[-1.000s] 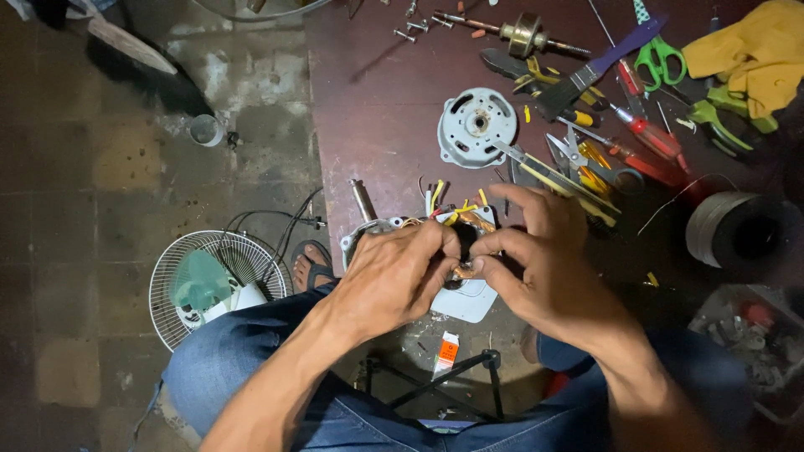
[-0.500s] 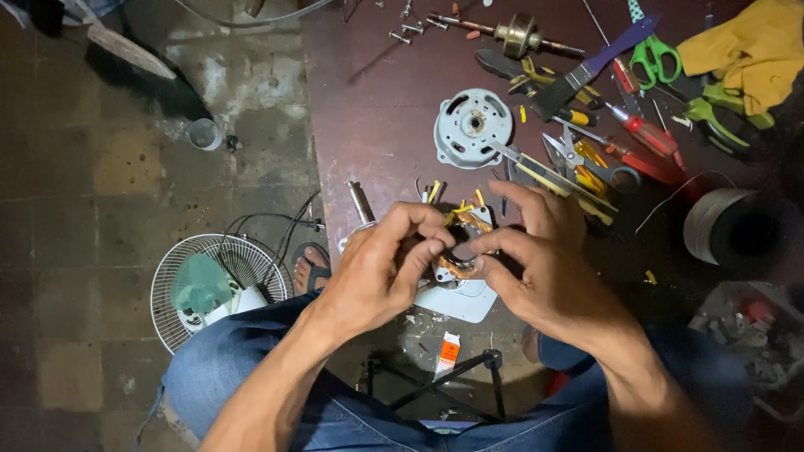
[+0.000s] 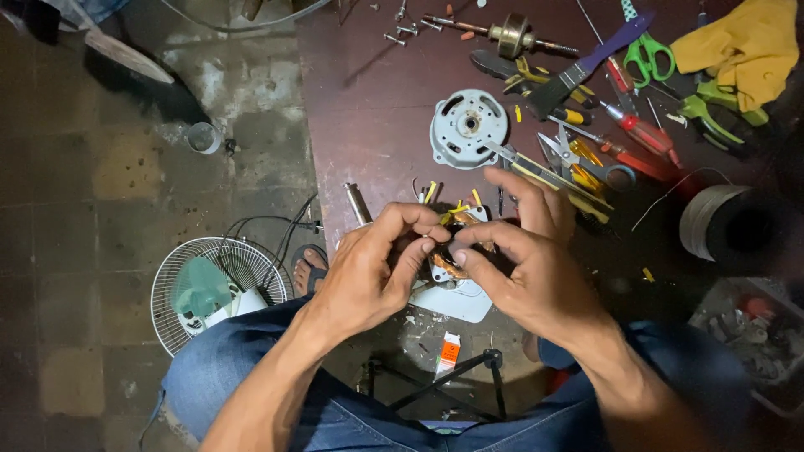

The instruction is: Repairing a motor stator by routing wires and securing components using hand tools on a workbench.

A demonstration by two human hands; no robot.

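Motor stator (image 3: 452, 266) with copper winding sat between both hands at the near worktop (image 3: 377, 125) edge, left hand (image 3: 368, 276) fingers and right hand (image 3: 528, 276) fingers pinched on it from opposite sides, yellow-sleeved leads (image 3: 456, 205) pointing away.

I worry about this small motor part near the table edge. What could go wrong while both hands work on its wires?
1. The left hand and right hand pinch thin wires on the motor winding; a hard pull might snap one.
2. The winding is held at the table edge, over the lap, so a dropped piece may fall to the floor.
3. The scissors lie close behind the right hand and could be knocked.
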